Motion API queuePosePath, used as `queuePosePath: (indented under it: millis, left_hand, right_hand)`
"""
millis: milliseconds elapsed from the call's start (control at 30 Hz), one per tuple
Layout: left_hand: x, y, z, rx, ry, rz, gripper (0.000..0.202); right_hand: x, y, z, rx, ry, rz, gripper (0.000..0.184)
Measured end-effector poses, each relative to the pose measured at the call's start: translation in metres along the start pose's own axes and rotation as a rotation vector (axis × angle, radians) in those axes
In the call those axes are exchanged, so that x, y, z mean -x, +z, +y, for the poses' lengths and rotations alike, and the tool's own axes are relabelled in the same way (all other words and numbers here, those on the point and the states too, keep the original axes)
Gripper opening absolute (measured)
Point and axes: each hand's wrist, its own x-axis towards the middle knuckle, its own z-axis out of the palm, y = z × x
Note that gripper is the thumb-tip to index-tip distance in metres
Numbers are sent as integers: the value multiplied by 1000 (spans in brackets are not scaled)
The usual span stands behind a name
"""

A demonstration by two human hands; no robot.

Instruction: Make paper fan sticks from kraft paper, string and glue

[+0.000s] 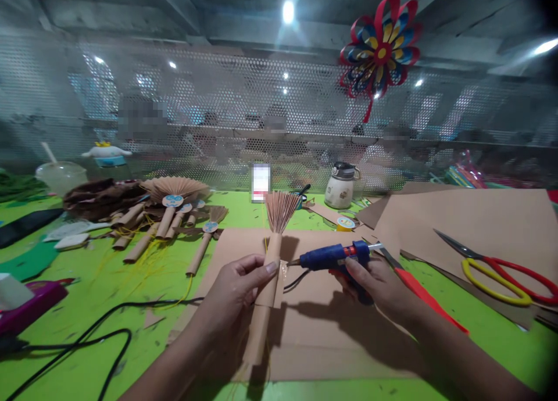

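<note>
My left hand (239,285) grips a rolled brown paper tube (261,325), thumb pressed on its upper part. A pleated paper fan (282,210) sticks out of the tube's top. Around the tube a paper strip is partly wrapped, its loose flap (279,282) carrying a shiny line of glue. My right hand (370,279) is closed on a blue glue gun (333,256), whose nozzle points left, right by that flap. Under both hands lies a large sheet of brown paper (331,343).
Finished-looking paper fans (176,189) with round labels lie at the left. Scissors (497,273) and a red-handled cutter (429,299) are at the right. A phone (260,180) and a bottle (340,186) stand at the back. A black cable (108,314) crosses the green table (143,369).
</note>
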Motion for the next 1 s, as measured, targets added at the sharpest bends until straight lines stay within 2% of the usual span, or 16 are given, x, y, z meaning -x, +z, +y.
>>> queuePosePath:
  millis: [333, 467, 600, 833, 1000]
  left_hand:
    - [-3, -3, -2, -13, 27, 3, 20]
    - [0, 1, -2, -23, 62, 11, 20]
    - [2, 2, -1, -19, 38, 14, 20]
    - [6, 7, 0, 47, 10, 40, 18]
    - [5, 5, 0, 19, -11, 0, 19]
  right_hand:
    - [0, 0, 0, 27, 9, 17, 51]
    - [4, -2, 0, 79, 17, -35, 52]
    - [5, -3, -1, 112, 1, -88, 52]
    - [-1, 3, -4, 19, 9, 9, 54]
    - [-3, 4, -2, -35, 17, 13, 53]
